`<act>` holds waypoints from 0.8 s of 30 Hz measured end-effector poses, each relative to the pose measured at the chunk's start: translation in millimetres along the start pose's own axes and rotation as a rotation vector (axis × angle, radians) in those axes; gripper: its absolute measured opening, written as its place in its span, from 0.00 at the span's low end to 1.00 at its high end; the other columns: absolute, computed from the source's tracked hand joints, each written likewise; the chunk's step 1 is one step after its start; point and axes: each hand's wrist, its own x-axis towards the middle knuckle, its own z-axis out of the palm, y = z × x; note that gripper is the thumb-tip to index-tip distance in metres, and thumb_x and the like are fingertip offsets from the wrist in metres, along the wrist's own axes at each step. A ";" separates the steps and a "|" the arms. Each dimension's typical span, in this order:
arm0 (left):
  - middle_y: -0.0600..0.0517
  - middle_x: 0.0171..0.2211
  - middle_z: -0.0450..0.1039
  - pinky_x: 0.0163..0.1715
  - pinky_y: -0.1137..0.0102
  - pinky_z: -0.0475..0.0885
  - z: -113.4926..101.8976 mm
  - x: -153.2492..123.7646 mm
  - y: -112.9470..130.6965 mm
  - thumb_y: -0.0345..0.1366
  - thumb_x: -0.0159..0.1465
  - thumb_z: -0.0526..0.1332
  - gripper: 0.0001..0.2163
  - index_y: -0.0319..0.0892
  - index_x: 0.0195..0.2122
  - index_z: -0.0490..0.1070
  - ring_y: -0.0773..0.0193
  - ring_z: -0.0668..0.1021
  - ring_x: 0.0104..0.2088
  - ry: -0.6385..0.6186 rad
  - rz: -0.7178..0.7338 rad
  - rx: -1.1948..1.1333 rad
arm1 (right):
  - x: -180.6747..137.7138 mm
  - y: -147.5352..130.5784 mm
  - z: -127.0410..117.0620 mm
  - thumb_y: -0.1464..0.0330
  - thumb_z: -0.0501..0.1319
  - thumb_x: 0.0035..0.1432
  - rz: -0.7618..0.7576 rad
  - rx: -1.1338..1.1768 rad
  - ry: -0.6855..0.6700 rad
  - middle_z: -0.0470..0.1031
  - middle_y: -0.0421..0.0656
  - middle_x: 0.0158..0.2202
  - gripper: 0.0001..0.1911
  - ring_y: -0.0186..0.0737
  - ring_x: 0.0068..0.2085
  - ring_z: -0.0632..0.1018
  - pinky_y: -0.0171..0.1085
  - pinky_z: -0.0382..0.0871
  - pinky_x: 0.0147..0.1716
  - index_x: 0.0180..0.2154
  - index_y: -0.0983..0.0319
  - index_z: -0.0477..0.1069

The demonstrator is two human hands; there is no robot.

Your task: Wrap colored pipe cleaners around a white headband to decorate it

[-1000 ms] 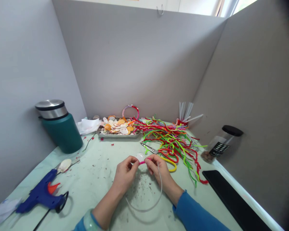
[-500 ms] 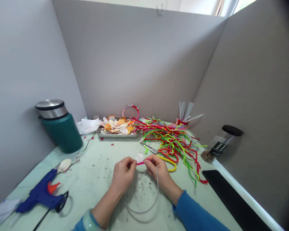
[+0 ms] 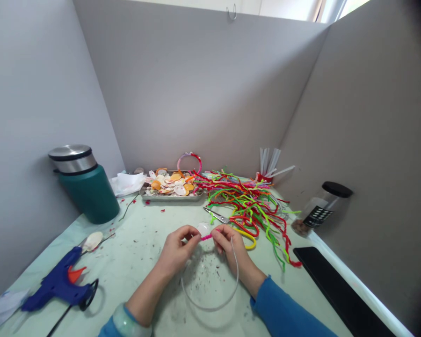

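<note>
A thin white hoop (image 3: 210, 309) hangs toward me between my hands, and a short stretch at its far side is wound with pink pipe cleaner (image 3: 206, 237). My left hand (image 3: 178, 248) pinches the left end of this wound stretch between thumb and forefinger. At the other end, my right hand (image 3: 229, 244) is closed on the hoop and the pink winding, its fingertips partly hiding it. Just beyond the fingers lies a small clear disc (image 3: 204, 229). Scissors (image 3: 243, 225) with red and yellow handles rest behind my right hand.
A tangle of coloured pipe cleaners (image 3: 245, 194) spreads at the back right, beside a tray of shells (image 3: 171, 197) with a wrapped ring (image 3: 200, 164) behind it. A blue glue gun (image 3: 58, 283) and green bottle (image 3: 91, 194) stand left; a jar (image 3: 317, 213) and black strip (image 3: 337, 288) are right.
The hoop's loose lower part has swung slightly to the right. My left hand has shifted its fingers a little along the pink winding, and the right hand still grips its end.
</note>
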 end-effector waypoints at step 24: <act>0.56 0.22 0.64 0.21 0.76 0.64 -10.3 -8.6 13.3 0.41 0.50 0.66 0.12 0.38 0.26 0.67 0.71 0.66 0.22 -0.526 -0.167 -0.278 | -5.3 -10.2 -12.7 0.62 0.61 0.50 0.184 0.059 -0.335 0.63 0.35 0.16 0.11 0.27 0.17 0.60 0.29 0.50 0.17 0.25 0.64 0.67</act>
